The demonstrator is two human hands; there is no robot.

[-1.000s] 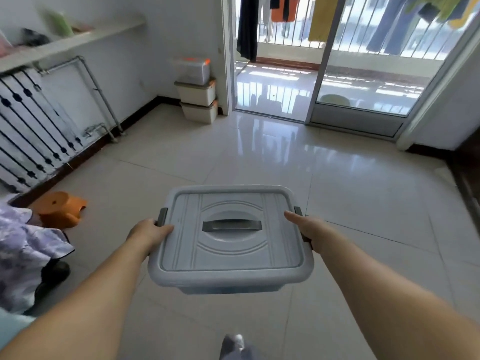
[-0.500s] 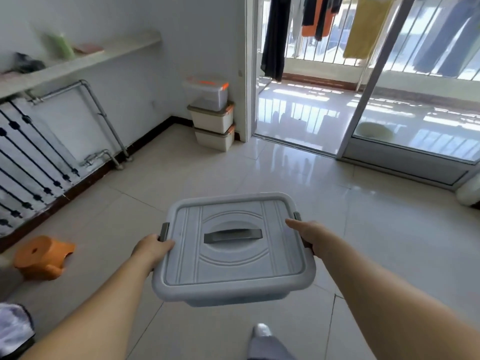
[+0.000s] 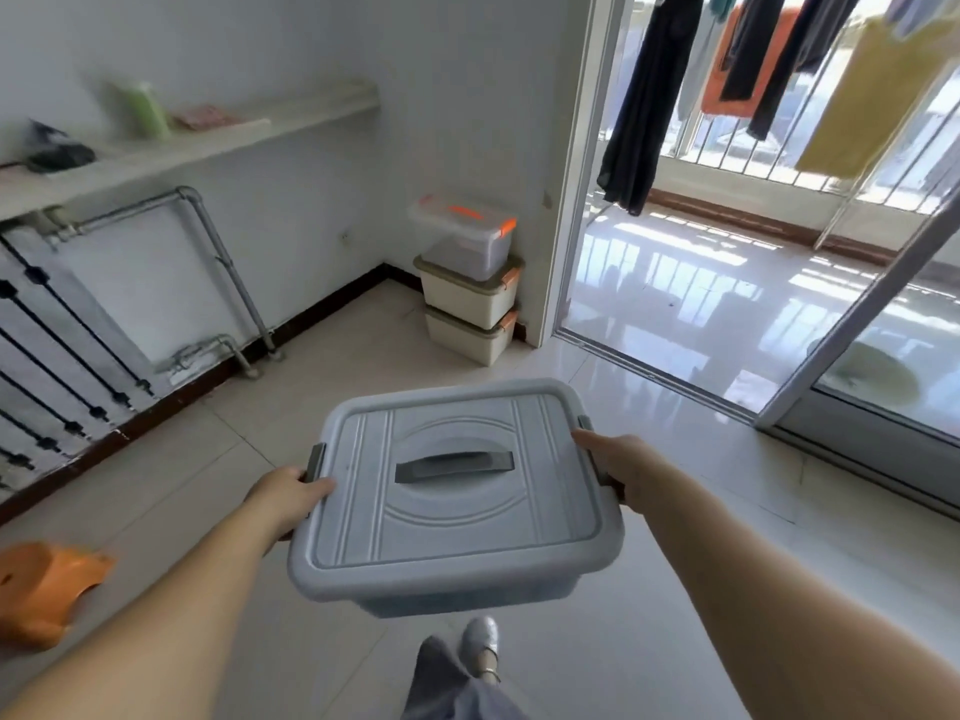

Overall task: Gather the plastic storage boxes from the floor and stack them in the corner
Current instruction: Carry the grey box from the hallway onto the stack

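I hold a grey lidded plastic storage box [image 3: 452, 491] in front of me, level, above the floor. My left hand [image 3: 283, 498] grips its left side by the clip, and my right hand [image 3: 621, 467] grips the right side. Ahead in the corner beside the door frame stands a stack of three boxes: a clear box with orange clips [image 3: 462, 233] on top, a cream box [image 3: 467, 293] under it, and another cream box [image 3: 470, 335] on the floor.
An orange plastic stool [image 3: 44, 589] lies on the floor at the left. Radiator pipes [image 3: 223, 272] run along the left wall under a shelf [image 3: 197, 142]. An open sliding door [image 3: 852, 324] leads to a balcony with hanging laundry. My foot [image 3: 480, 639] shows below the box.
I have walked toward the corner with the grey box. The stack of three boxes appears larger and closer, and the stool has slid toward the lower left.
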